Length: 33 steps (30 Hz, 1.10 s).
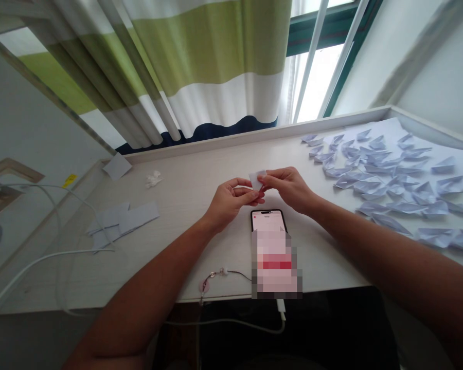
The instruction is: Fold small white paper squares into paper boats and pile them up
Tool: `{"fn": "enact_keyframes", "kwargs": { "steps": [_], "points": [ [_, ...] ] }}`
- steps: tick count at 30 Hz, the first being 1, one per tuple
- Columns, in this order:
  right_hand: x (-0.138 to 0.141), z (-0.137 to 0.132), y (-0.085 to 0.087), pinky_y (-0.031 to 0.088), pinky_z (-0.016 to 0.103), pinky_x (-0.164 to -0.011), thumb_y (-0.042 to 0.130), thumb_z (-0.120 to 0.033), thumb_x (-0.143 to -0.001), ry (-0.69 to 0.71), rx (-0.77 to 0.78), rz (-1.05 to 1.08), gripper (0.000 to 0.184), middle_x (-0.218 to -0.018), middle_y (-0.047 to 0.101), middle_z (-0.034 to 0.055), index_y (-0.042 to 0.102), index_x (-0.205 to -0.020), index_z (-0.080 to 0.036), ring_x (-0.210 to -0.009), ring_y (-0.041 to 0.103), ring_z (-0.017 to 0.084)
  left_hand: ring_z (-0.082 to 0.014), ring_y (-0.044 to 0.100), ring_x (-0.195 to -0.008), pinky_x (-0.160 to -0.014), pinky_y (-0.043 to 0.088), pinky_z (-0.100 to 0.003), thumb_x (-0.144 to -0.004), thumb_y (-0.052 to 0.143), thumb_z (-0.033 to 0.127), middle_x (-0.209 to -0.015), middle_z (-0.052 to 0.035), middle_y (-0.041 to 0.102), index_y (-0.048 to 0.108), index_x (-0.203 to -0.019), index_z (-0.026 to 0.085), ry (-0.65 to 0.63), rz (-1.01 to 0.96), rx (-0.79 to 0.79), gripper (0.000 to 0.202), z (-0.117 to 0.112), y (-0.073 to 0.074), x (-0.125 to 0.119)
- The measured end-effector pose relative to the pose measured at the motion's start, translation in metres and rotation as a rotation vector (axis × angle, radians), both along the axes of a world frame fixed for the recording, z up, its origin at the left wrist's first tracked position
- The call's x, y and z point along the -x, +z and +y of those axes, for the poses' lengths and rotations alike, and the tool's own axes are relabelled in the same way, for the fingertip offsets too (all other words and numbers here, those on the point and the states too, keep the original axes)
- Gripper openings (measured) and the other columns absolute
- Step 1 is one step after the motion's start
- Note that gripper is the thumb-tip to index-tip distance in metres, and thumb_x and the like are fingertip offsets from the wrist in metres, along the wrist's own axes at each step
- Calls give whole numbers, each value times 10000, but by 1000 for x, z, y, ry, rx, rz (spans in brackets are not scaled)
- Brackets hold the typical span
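A small folded piece of white paper (256, 180) is held up between my two hands, above the white desk. My left hand (233, 200) pinches its lower edge, thumb and fingers closed together. From the other side my right hand (283, 184) grips the upper right part, its thumb pressed on the paper. Parts of the paper are hidden behind the fingers. Just below the hands lies a phone (268, 221) with its screen lit, the lower part blurred out.
Many folded paper boats (381, 180) cover the desk's right side. Flat paper sheets (133, 218), a paper square (118, 166) and a crumpled white scrap (153, 179) lie at left. A white cable (231, 322) runs to the phone, with a beaded strap (212, 276) beside it.
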State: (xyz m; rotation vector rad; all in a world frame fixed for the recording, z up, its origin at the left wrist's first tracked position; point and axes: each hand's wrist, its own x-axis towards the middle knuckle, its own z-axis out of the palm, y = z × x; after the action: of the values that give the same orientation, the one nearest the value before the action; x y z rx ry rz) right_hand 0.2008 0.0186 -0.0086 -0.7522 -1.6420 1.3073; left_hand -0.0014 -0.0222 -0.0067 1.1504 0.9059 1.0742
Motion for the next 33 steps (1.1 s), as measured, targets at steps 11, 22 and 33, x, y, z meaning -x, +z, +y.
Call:
{"fn": "enact_keyframes", "kwargs": {
  "steps": [11,22,33],
  "points": [
    [-8,3,-5,668,453,-889,920,-484,-854,-72,-297,-165,457,-1160,781,80,820,-1248,-275,-951,746,238,-170,722,-688,-769,590,-344,-807,848,252,-708,-37,771,822,-919,142,196,186,-140,160,9,1,12],
    [1,-3,-2,678,466,-902,951,-555,-817,-24,-4,-29,409,-1042,839,87,864,-1054,-233,-998,774,260,-156,715,-792,-833,606,-343,-737,995,434,-905,-47,818,843,-1013,185,235,71,-263,402,12,-7,6],
    [-2,-4,-2,519,298,-478,764,-711,-945,-7,-63,-168,552,-683,750,34,744,-774,-186,-478,655,128,-165,685,-856,-815,580,-315,-885,815,317,-1003,-60,824,887,-1022,205,212,225,-296,191,9,-3,12]
  ]
}}
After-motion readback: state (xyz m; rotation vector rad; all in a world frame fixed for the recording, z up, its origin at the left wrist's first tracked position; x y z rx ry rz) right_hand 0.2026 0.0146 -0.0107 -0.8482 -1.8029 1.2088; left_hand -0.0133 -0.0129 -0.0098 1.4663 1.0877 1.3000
